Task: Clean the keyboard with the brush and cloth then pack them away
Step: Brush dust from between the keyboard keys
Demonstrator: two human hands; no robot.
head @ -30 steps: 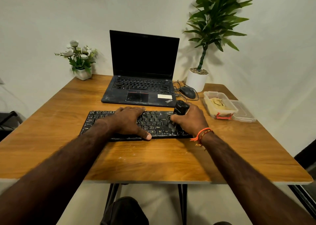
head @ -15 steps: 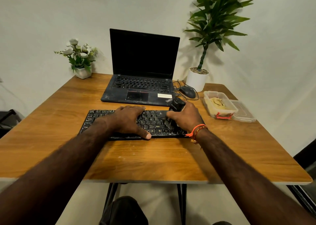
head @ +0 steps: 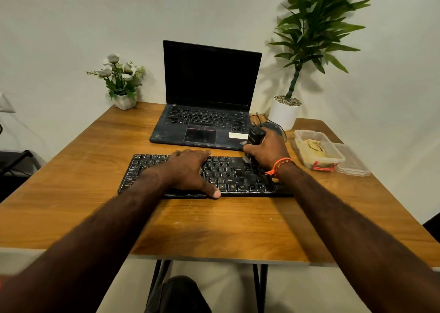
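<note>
So right hand (head: 269, 149) has swept the brush (head: 254, 138), fist closed round it, from the near rows to the far-right edge of the keyboard (head: 228, 172) on the bench, left hand (head: 188, 169) flat pinning it, holding nothing; brushing ongoing, cloth (head: 314, 147) unused in its box (head: 319, 160)

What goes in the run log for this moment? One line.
phase: brushing | right hand: shut on brush, keyboard far right | left hand: flat, steadying keyboard | cloth: in container

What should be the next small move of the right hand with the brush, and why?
Probably draw the brush toward the near edge of the keyboard. The right hand holds it at the far right rows, the left hand steadies the board, and pale dust shows on the nearer keys.
</note>
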